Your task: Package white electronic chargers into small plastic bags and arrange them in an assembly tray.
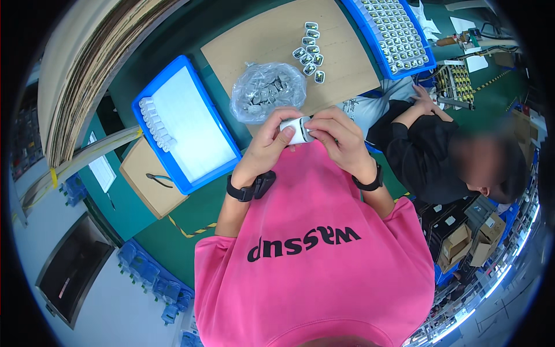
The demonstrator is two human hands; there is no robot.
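Close in front of my chest, my left hand [274,137] is wrapped round a small white plastic housing [295,132] with a dark opening at its right end. The fingers of my right hand [337,134] pinch a small grey part [307,125] at that opening; its exact kind is mostly hidden by the fingertips. Just beyond my hands lies a clear plastic bag [268,91] of small dark grey pieces. Farther off, several white housings with parts inside [312,50] lie loosely grouped on a cardboard sheet [248,43].
On the left, a blue tray [199,147] holds a row of white housings [156,123]; pliers [159,180] lie on cardboard beside it. A blue tray full of housings [399,36] stands far right. A co-worker in black [422,150] sits at the right. Stacked cardboard sheets [87,63] rise at upper left.
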